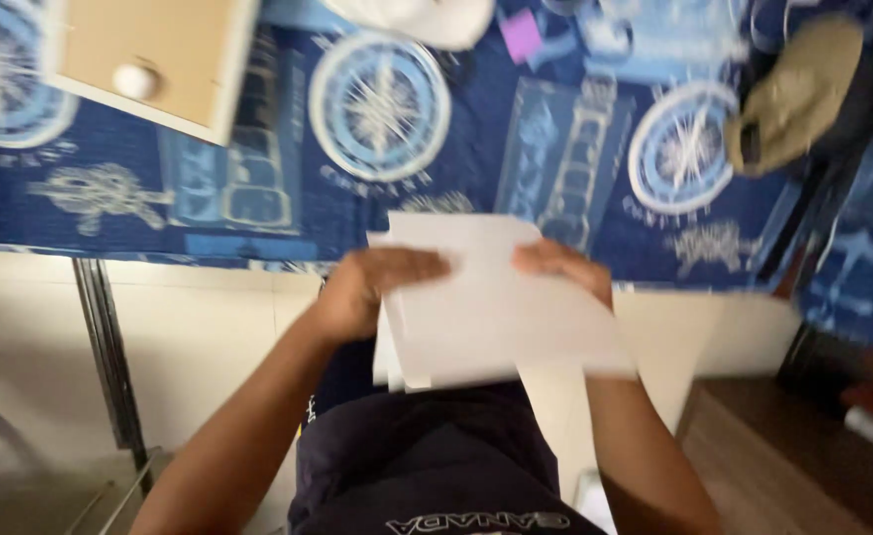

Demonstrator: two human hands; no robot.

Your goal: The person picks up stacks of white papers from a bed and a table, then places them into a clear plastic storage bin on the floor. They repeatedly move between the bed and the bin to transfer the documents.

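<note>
A white sheet of paper [501, 307] is held over the near edge of a table covered in a blue patterned cloth [476, 149]. My left hand [372, 287] grips the sheet's left side, fingers lying across its top. My right hand [560, 266] holds the upper right part of the sheet. The picture is blurred. A second white sheet shows under the first at the lower left edge.
A tan wooden box with a round white knob [144, 64] sits at the table's back left. An olive cap [793, 94] lies at the back right. A metal table leg [109, 367] stands at the left; a dark wooden surface [793, 456] at the lower right.
</note>
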